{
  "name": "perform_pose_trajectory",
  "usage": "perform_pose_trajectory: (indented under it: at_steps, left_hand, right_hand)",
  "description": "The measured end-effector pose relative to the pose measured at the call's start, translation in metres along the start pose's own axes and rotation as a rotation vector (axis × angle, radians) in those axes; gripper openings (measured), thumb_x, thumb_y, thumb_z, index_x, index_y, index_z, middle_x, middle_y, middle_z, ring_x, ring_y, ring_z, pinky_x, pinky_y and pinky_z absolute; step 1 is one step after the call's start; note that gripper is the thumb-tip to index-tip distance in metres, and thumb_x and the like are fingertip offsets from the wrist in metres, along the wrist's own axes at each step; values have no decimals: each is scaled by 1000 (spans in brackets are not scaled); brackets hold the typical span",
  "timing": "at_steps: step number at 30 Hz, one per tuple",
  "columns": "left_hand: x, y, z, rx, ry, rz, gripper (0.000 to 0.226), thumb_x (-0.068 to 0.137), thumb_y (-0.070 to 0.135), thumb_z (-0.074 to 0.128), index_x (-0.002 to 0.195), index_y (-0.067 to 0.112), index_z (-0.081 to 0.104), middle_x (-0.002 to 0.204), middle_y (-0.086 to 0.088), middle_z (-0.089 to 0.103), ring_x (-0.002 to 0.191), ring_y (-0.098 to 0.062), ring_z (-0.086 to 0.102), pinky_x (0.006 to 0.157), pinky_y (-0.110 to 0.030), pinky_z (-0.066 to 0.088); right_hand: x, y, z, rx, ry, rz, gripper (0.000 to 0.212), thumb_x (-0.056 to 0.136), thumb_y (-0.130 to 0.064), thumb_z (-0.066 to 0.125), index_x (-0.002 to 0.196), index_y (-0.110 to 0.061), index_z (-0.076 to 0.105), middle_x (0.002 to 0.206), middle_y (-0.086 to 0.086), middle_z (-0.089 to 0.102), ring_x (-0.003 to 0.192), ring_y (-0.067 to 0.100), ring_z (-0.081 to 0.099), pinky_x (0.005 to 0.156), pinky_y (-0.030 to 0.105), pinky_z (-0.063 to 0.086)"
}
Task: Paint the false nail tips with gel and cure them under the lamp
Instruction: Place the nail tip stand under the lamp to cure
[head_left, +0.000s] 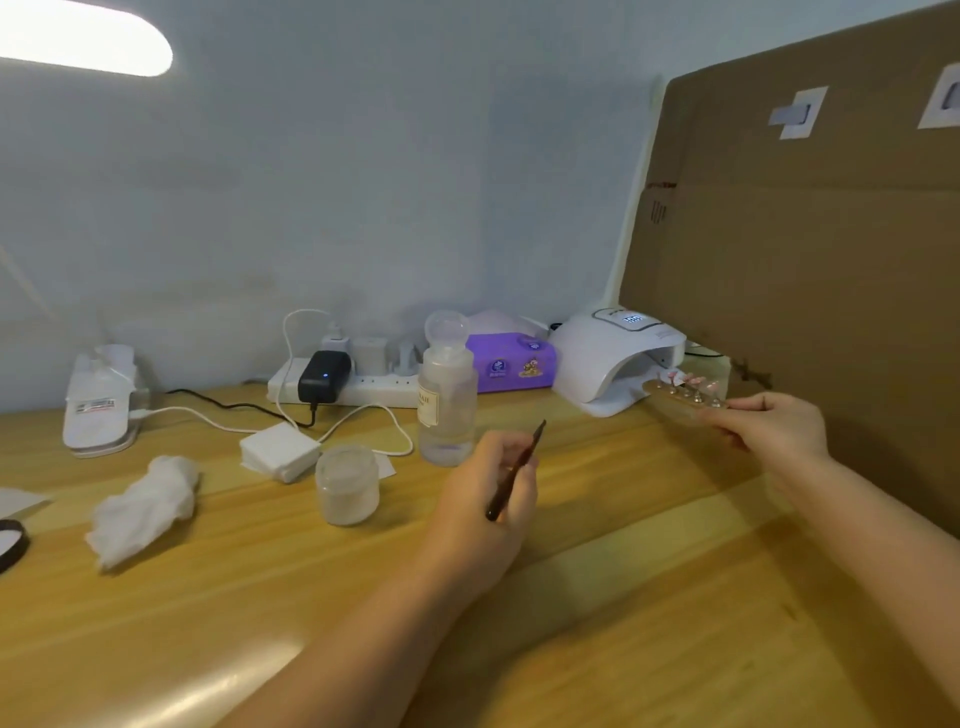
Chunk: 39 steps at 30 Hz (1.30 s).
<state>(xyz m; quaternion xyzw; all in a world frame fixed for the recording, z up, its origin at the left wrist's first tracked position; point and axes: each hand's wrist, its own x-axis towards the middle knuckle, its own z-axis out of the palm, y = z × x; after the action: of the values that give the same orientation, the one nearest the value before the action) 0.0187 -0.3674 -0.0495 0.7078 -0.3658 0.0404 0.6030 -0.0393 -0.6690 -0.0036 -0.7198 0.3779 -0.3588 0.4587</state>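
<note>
So the nail tips (687, 383) sit in a row on a little holder strip (680, 397) at the right of the frame, just in front of the mouth of the white curing lamp (613, 358). They're tiny and kinda blurry, pinkish, and we can't really count them or see how they're painted. The strip's long axis runs from our right hand (774, 426) toward the upper left, its far end pointing at the lamp opening. Our right hand pinches the near end, so that end is hidden under the fingers.

Our left hand (488, 499), center frame, is curled around a thin dark brush (515, 470) that slants up and to the right; its tip is too small to make out.

Further left on the wooden table (649, 597): a clear bottle (447, 395) with its flip cap open, a frosted jar (347, 483), a stack of white pads (279, 451), a crumpled tissue (145, 506). Behind those, a power strip (343, 384) and a purple box (511, 361). A cardboard sheet (805, 260) fills the right, cut off by the edge.
</note>
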Motion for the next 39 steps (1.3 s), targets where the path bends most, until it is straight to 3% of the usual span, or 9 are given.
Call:
perform_pose_trajectory:
  at_steps: [7, 12, 15, 18, 22, 27, 32, 36, 39]
  left_hand:
    - [2, -4, -2, 38, 11, 32, 17, 91, 35, 47, 107, 40, 48, 94, -5, 67, 81, -29, 64, 77, -51, 51]
    - [2, -5, 0, 61, -18, 43, 25, 86, 51, 41, 109, 43, 46, 97, 13, 63, 78, -17, 63, 75, -44, 53]
    - [2, -6, 1, 80, -31, 37, 21, 89, 46, 43, 109, 41, 46, 100, 15, 63, 80, -13, 63, 74, -36, 53]
    - [2, -4, 0, 77, -32, 45, 19, 89, 38, 46, 108, 40, 45, 100, 16, 63, 78, -11, 60, 70, -28, 50]
    - [0, -2, 0, 61, -39, 34, 23, 88, 35, 47, 110, 33, 49, 102, 17, 62, 81, -14, 58, 73, -33, 50]
    - [1, -2, -1, 45, -15, 17, 25, 87, 33, 47, 111, 32, 50, 100, 17, 62, 83, -12, 58, 75, -28, 50]
    - [2, -1, -2, 38, -17, 1, 26, 87, 33, 48, 113, 35, 49, 104, 22, 60, 83, -13, 58, 76, -28, 50]
    - [2, -2, -2, 39, -21, -5, 23, 87, 37, 47, 109, 41, 47, 104, 20, 60, 85, -13, 58, 78, -32, 50]
    - [1, -2, -1, 42, -20, 3, 22, 86, 40, 46, 109, 42, 47, 103, 19, 60, 84, -14, 57, 76, -34, 50]
  right_hand:
    - [27, 7, 34, 87, -11, 126, 28, 62, -17, 88, 80, -1, 72, 79, 15, 71, 66, 18, 59, 69, 33, 52]
    - [40, 13, 46, 42, 13, 130, 25, 62, -22, 88, 71, -4, 72, 76, 13, 72, 66, 18, 59, 71, 35, 52]
    - [49, 19, 50, -21, 4, 130, 23, 65, -22, 87, 73, -6, 72, 76, 12, 72, 63, 17, 59, 70, 36, 53]
    - [55, 20, 56, -138, -8, 62, 26, 68, -28, 85, 79, -9, 73, 67, 4, 68, 53, 14, 54, 56, 25, 45]
    - [61, 10, 68, -265, -19, -36, 22, 70, -28, 85, 82, -16, 71, 62, -8, 57, 54, 8, 49, 46, 9, 36]
    - [68, 8, 96, -318, -44, -16, 32, 71, -25, 83, 97, -9, 72, 84, 6, 64, 78, 20, 60, 71, 23, 42]
    - [69, 8, 103, -228, -71, -18, 30, 76, -20, 72, 103, -9, 67, 87, 9, 63, 78, 22, 55, 76, 31, 46]
    - [62, -6, 89, -242, 105, -250, 22, 76, -27, 61, 82, -5, 61, 76, 7, 56, 74, 24, 51, 68, 31, 42]
    - [60, -28, 87, -199, 103, -469, 8, 81, -25, 58, 89, -22, 56, 76, -4, 56, 75, 22, 52, 69, 29, 39]
